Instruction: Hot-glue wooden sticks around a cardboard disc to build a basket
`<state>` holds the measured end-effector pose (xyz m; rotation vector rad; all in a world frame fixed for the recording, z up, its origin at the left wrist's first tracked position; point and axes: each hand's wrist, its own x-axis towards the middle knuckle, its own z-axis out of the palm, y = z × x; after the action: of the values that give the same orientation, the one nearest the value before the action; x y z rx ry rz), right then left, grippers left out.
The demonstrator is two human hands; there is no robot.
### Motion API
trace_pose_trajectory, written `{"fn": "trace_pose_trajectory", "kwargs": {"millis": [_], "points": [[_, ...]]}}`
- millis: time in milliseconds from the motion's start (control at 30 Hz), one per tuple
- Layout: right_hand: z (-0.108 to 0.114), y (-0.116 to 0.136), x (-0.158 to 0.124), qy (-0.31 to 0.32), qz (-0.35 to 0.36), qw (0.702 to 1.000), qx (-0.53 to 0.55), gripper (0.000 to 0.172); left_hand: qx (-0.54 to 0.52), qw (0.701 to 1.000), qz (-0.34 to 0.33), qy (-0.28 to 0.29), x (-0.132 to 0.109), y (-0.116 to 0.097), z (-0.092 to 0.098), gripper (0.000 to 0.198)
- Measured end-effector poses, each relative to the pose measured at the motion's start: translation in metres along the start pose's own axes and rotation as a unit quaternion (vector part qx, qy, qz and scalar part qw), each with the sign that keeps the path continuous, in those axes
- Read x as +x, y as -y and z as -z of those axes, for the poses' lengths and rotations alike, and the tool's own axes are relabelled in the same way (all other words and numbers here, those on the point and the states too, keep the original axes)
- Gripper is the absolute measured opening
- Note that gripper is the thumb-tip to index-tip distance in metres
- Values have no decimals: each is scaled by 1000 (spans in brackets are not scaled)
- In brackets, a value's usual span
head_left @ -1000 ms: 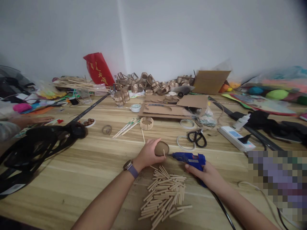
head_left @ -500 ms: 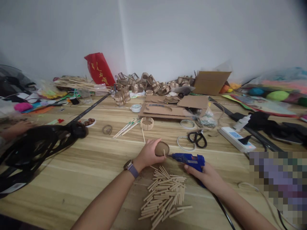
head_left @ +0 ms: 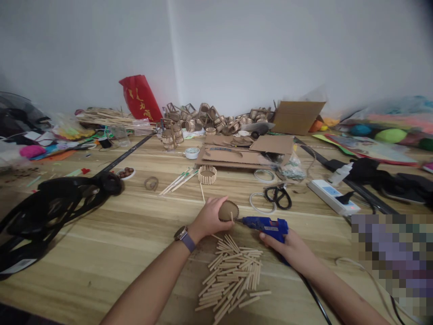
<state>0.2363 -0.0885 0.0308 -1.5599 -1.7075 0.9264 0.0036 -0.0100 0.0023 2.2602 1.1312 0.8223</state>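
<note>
I watch my left hand in the middle of the frame. Its thumb and fingers are closed on a round, flat, brown piece with a bumpy rim. A short, thin, pale wooden stick stands up by the thumb, at the near side of the round piece. My right hand, right of the middle, is wrapped around the handle of a blue plastic glue gun. The gun's thin tip points left and is right by the rim; I can't tell if they touch. The two hands are apart, with the gun's front between them.

Low in the middle of the frame, a messy heap of short, pale wooden sticks lies on the light-brown wooden tabletop. Just above my left hand in the frame sits a small round cup with pale sticks around its side. To the right of the middle, I see black-handled scissors beside a thin white ring. A long white power strip lies farther right.
</note>
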Motion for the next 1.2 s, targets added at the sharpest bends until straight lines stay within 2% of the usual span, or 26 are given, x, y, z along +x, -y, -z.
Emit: {"fn": "trace_pose_trajectory", "kwargs": {"millis": [500,700,1200], "points": [[0,0,0,-18,-1,1000,-14,46,-5,1000,-5,-2,0,0,0,76],[0,3,-1,-8,2,1000,-6,50,-7,1000,-5,-3,0,1,0,76],[0,2,-1,-3,8,1000,-12,46,-4,1000,-10,-4,0,1,0,74]]}}
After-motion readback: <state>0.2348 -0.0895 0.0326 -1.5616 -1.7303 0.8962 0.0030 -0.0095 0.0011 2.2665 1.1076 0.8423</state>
